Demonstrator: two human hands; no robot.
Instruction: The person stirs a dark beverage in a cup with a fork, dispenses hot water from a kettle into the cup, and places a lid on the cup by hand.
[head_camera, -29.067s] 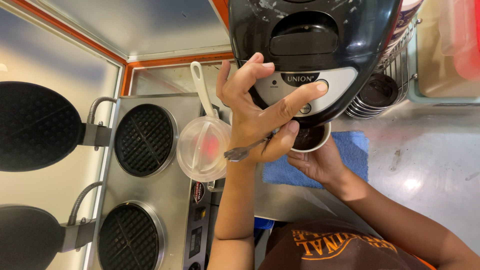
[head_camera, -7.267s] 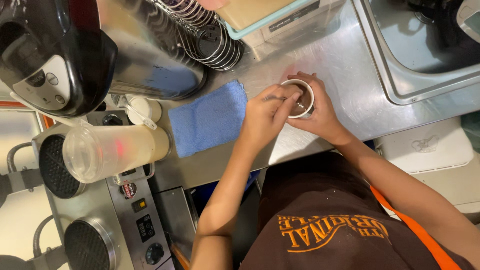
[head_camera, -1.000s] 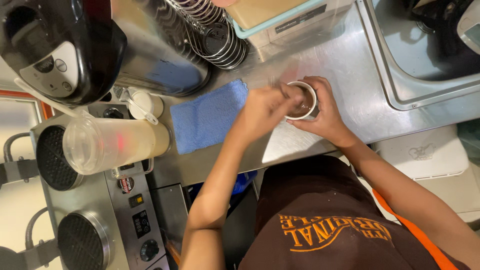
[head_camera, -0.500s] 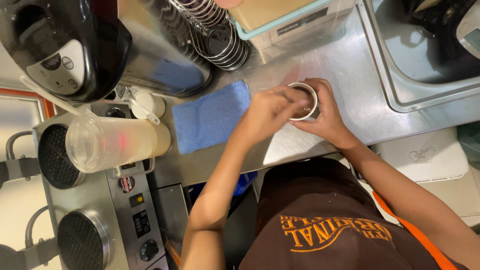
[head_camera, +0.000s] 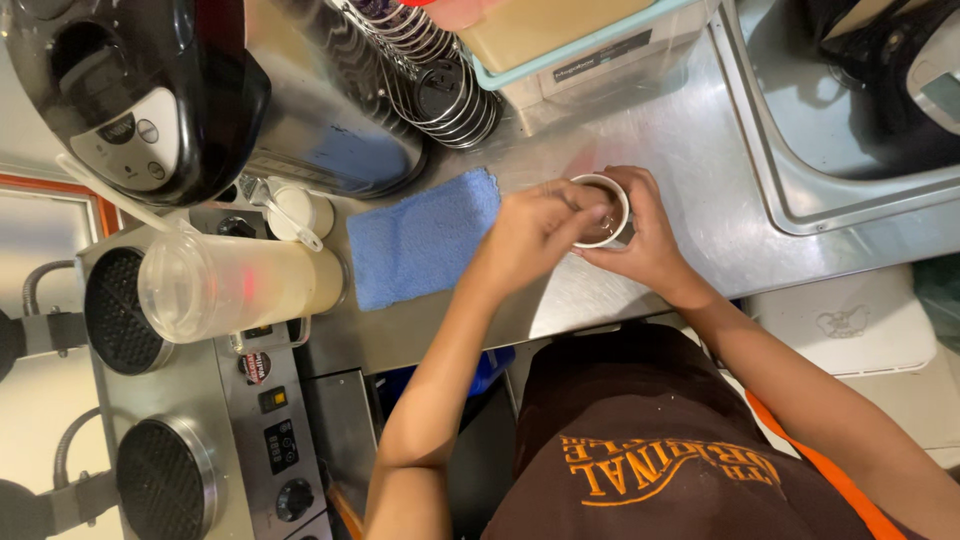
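Beside the blue cloth (head_camera: 420, 240), on the steel counter (head_camera: 690, 130), a small white cup (head_camera: 603, 209) is gripped by the right hand (head_camera: 645, 245). Over the cup's rim the left hand (head_camera: 530, 235) is held with fingers pinched together; what is pinched cannot be told.

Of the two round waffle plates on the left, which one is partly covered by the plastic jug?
The upper waffle plate: the plastic jug overlaps it. The lower waffle plate is uncovered.
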